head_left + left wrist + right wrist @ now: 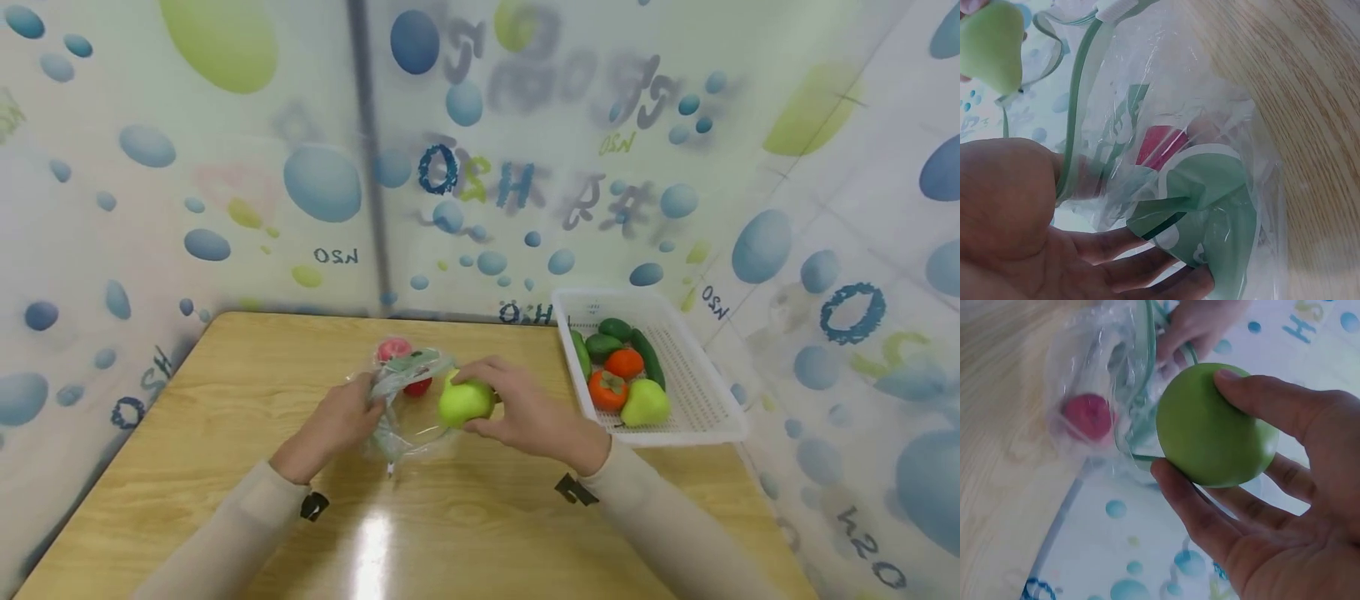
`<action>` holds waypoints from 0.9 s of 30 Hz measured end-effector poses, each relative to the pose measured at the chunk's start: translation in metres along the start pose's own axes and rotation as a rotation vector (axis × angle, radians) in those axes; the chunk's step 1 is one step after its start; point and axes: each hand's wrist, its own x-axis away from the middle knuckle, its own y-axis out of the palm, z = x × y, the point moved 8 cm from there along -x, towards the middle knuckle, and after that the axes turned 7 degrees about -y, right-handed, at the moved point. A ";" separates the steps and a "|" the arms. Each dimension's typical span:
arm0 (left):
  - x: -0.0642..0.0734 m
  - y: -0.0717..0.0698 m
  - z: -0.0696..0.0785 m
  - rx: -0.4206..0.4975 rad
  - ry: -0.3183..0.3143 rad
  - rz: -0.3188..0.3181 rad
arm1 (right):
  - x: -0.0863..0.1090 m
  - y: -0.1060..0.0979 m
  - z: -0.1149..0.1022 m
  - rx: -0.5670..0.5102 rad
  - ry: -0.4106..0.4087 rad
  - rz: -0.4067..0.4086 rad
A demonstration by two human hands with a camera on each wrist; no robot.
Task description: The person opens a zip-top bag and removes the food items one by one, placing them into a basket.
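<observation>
My left hand (pixel 343 417) grips the edge of a clear plastic zip bag (pixel 1147 56) with green trim and a green printed patch. Its thumb is at the bag's open mouth and its fingers lie along the outside. Inside the bag show a pinkish-red fruit (pixel 393 348) and a red fruit (pixel 417 387); their kind is blurred by the plastic. In my right hand (pixel 525 408) is a green pear (pixel 1213 428), held between thumb and fingers just right of the bag's mouth. The left wrist view shows the pear's (pixel 994 47) tapered shape.
A white perforated basket (pixel 708 400) stands at the table's back right. It holds several dark green vegetables (pixel 648 358), two orange persimmons (pixel 624 364) and another green pear (pixel 647 403). Patterned curtain walls (pixel 465 267) border the wooden table (pixel 255 375).
</observation>
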 end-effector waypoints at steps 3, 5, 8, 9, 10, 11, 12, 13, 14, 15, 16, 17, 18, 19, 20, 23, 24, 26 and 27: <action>0.000 0.000 0.001 0.005 0.001 -0.004 | 0.012 -0.012 0.004 -0.024 0.022 0.005; 0.000 0.000 0.002 0.009 0.008 -0.006 | 0.020 -0.017 0.007 -0.047 0.034 -0.006; 0.000 0.001 0.003 0.025 0.006 -0.013 | 0.030 -0.023 0.008 -0.091 0.037 -0.026; 0.001 0.000 0.004 0.025 0.009 -0.013 | 0.033 -0.025 0.007 -0.103 0.030 -0.030; 0.001 0.000 0.005 0.022 0.009 -0.013 | 0.035 -0.027 0.006 -0.120 0.023 -0.035; 0.002 0.000 0.005 0.022 0.006 -0.014 | 0.037 -0.029 0.005 -0.133 0.015 -0.035; 0.002 0.000 0.005 0.023 0.004 -0.013 | 0.039 -0.031 0.004 -0.152 0.006 -0.035; 0.002 -0.001 0.006 0.018 0.008 -0.010 | 0.041 -0.033 0.004 -0.170 -0.004 -0.035; 0.002 -0.001 0.007 0.014 0.013 -0.007 | 0.043 -0.034 0.003 -0.189 -0.006 -0.037; 0.002 -0.001 0.007 0.011 0.018 -0.003 | 0.044 -0.035 0.003 -0.212 -0.011 -0.040; 0.002 -0.001 0.008 0.007 0.022 0.002 | 0.046 -0.036 0.003 -0.237 -0.014 -0.043; 0.002 -0.002 0.008 0.003 0.027 0.008 | 0.047 -0.037 0.003 -0.260 -0.015 -0.045; 0.002 -0.002 0.008 -0.002 0.030 0.013 | 0.049 -0.037 0.004 -0.285 -0.017 -0.047; 0.002 -0.002 0.008 -0.007 0.030 0.016 | 0.050 -0.038 0.004 -0.301 -0.018 -0.047; 0.002 -0.002 0.008 -0.012 0.031 0.020 | 0.051 -0.040 0.003 -0.311 -0.021 -0.045; 0.000 -0.003 0.006 -0.020 0.016 0.023 | 0.055 -0.047 0.002 -0.308 -0.032 -0.023; 0.000 -0.003 0.005 -0.023 0.010 0.022 | 0.056 -0.050 0.002 -0.295 -0.034 -0.012; 0.000 -0.004 0.003 -0.029 0.006 0.021 | 0.059 -0.058 0.004 -0.258 -0.029 0.012; 0.000 -0.005 0.002 -0.029 0.002 0.021 | 0.061 -0.061 0.007 -0.233 -0.019 0.024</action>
